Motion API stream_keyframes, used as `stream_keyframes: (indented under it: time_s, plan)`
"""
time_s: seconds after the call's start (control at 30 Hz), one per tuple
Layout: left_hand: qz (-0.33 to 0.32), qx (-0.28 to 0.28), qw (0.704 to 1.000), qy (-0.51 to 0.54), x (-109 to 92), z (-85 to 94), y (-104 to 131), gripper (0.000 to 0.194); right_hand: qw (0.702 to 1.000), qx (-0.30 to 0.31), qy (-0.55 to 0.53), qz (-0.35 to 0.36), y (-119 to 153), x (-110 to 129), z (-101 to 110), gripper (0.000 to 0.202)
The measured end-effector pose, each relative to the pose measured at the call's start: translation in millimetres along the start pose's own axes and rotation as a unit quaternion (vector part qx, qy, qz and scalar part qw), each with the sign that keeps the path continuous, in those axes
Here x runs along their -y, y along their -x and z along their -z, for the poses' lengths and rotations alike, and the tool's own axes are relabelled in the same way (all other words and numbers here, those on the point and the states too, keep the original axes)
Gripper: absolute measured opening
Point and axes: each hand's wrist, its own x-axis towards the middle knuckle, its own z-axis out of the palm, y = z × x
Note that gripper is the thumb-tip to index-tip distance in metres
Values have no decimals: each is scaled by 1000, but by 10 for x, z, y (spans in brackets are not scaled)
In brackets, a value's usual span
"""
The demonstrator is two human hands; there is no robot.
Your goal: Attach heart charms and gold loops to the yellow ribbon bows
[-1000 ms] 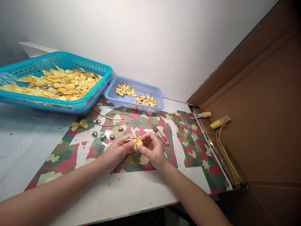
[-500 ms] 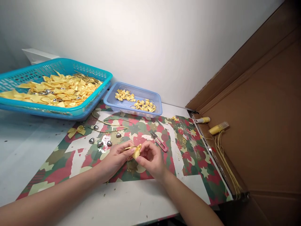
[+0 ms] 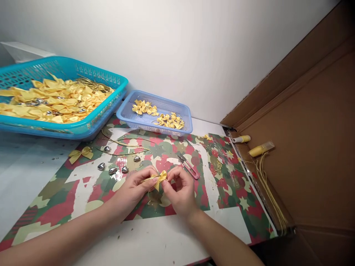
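A small yellow ribbon bow (image 3: 160, 179) is pinched between my two hands over the patterned sheet. My left hand (image 3: 142, 183) grips its left side, with a gold cord running out past the fingers. On the bow's right edge, my right hand (image 3: 179, 188) has its thumb and fingertips closed. Several silver hearts, such as one heart (image 3: 124, 169), lie to the left of my left hand. Another yellow bow (image 3: 81, 154) rests farther left. Gold cords (image 3: 126, 145) are spread behind the hearts. Pink-handled snips (image 3: 189, 167) lie just beyond my right hand.
A turquoise basket (image 3: 95, 119) full of yellow bows, hearts and cords stands back left. Beside it, a blue basket (image 3: 130, 124) holds small bows. A cardboard wall (image 3: 310, 140) rises at right, with yellow tubes (image 3: 259, 150) and hanging cords (image 3: 270, 197) along it.
The camera view has shifted slightly. The bow between my fingers is turned a little, and its loop and tail show more clearly. Both hands keep their hold.
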Motion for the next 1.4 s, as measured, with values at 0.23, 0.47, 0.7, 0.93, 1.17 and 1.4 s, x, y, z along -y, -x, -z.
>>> stream_keyframes:
  time_s: [0.23, 0.47, 0.7, 0.93, 1.17, 1.4]
  plan:
    - [-104, -68, 979, -163, -114, -67, 42, 31, 996, -59, 62, -3, 22, 29, -44, 13]
    - [-103, -76, 979, -161, -91, -34, 70, 28, 980, -27, 139, 140, 88, 30, -67, 10]
    - [-105, -82, 977, -168, -82, -26, 51, 30, 976, -40, 160, 143, 57, 78, -31, 9]
    - [-122, -83, 972, -184, -56, -20, 65, 30, 975, -55, 166, 136, 56, 87, 3, 17]
    - [-119, -51, 975, -182, -64, 0, 78, 30, 992, 75, 36, -97, -20, 116, 126, 11]
    - [-138, -56, 960, -238, -122, -59, 109, 32, 986, 40, 156, 39, -40, 144, 154, 11]
